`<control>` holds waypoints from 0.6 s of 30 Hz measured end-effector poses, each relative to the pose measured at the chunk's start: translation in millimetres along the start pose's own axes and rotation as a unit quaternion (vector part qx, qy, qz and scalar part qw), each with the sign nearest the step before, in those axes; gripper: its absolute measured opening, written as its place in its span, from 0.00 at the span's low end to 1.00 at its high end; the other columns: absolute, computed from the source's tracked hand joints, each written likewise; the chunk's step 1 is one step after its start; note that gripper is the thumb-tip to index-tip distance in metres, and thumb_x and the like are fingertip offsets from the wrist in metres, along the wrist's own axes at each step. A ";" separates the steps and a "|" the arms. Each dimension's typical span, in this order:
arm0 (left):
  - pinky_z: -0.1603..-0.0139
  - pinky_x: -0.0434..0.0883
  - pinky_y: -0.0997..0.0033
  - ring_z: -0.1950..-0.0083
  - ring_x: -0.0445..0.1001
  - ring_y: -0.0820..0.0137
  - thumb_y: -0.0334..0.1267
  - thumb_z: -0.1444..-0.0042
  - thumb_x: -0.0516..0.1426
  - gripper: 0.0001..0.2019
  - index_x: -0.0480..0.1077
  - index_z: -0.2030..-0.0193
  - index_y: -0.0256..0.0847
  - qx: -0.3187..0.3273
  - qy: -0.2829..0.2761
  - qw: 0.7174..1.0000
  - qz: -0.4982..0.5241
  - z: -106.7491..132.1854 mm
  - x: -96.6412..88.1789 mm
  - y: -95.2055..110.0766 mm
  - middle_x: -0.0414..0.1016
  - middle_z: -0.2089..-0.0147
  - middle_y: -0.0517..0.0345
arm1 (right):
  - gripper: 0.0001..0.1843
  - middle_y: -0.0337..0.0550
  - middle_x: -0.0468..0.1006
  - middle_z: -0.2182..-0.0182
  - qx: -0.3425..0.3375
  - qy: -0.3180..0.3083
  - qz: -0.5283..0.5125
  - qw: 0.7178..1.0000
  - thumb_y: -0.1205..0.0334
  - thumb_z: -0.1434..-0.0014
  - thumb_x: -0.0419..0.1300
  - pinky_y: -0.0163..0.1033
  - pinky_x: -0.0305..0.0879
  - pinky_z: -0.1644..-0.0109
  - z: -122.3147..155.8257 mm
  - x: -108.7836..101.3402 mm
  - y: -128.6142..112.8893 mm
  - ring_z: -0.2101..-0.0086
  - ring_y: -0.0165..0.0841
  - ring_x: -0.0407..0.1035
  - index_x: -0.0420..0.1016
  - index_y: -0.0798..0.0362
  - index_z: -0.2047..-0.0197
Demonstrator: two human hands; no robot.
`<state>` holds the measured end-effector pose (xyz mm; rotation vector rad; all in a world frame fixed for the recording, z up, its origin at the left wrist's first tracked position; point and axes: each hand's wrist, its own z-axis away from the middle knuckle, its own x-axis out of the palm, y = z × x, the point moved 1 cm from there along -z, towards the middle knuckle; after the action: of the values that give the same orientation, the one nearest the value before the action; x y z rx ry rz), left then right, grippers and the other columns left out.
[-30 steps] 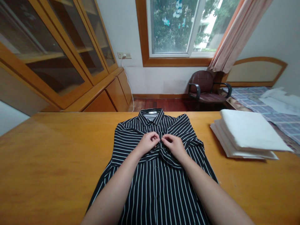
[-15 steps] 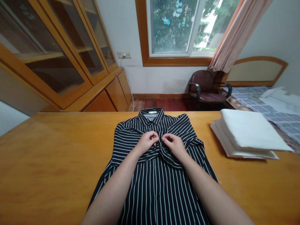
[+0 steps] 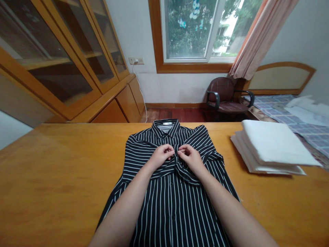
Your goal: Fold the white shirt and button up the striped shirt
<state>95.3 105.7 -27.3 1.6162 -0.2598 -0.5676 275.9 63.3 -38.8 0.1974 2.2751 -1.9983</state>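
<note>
A black shirt [image 3: 164, 206] with white stripes lies front up, its collar [image 3: 166, 128] at the far end. Both sleeves are folded inward over the chest, and their ends meet near the middle. There my left hand [image 3: 161, 156] pinches the dark cloth between thumb and fingers. Just across from it, my right hand [image 3: 190, 157] is closed in a pinch on the same part of the shirt. A narrow strip of dark cloth shows between the fingertips. Any small button there is hidden or too small to make out.
On the right of the wooden table [image 3: 56, 178] sits a stack of white folded sheets [image 3: 277, 144]. Beyond the table are a brown armchair [image 3: 223, 92], a bed [image 3: 295, 109] and a glass-fronted cabinet [image 3: 77, 103].
The fingers of my right hand have shifted very slightly at the pinch. The shirt and my left hand look the same.
</note>
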 end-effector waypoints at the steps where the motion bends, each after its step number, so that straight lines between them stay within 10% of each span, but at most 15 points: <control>1: 0.71 0.67 0.75 0.74 0.68 0.75 0.43 0.45 0.60 0.10 0.71 0.65 0.37 -0.001 0.001 1.000 0.001 -0.1 0.1 -0.1 0.69 0.71 0.62 | 0.10 0.40 0.79 0.68 0.001 -0.001 -0.012 1.000 0.56 0.45 0.65 0.38 0.69 0.59 -0.2 0.2 1.2 0.65 0.35 0.75 0.75 0.51 0.60; 18: 0.63 0.69 0.73 0.63 0.71 0.71 0.39 0.39 0.56 0.06 0.72 0.58 0.40 0.083 0.039 0.982 -0.168 4.5 3.0 2.3 0.72 0.62 0.58 | 0.16 0.38 0.75 0.75 -0.051 0.015 0.043 0.998 0.51 0.34 0.55 0.37 0.65 0.65 8.1 -3.2 -12.4 0.72 0.33 0.70 0.74 0.50 0.70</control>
<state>96.0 100.1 -25.8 1.8555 0.0273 -0.7531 277.0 53.6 -27.2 0.3135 2.3375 -1.8443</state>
